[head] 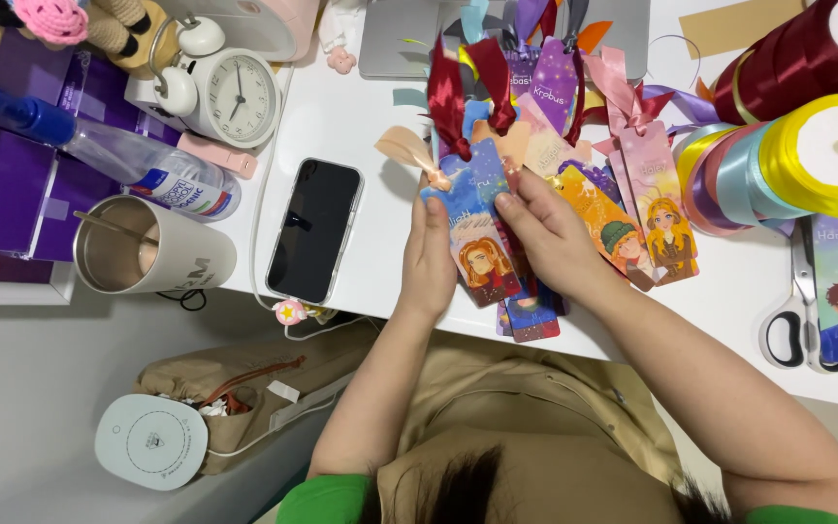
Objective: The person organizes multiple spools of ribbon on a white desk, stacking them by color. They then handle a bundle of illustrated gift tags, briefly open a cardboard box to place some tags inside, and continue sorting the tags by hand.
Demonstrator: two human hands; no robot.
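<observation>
My left hand and my right hand hold a stack of illustrated bookmarks between them over the white desk. The top bookmark shows a cartoon figure with orange hair. My left hand grips the stack's left edge. My right thumb presses on the top card and the fingers wrap under the stack. A dark red ribbon and other coloured ribbons are tied to the cards' far ends. More bookmarks lie fanned out just right of my right hand.
A black phone lies left of my hands, with a white alarm clock, a spray bottle and a metal tumbler further left. Ribbon spools and scissors sit at the right. A tan bag rests below the desk.
</observation>
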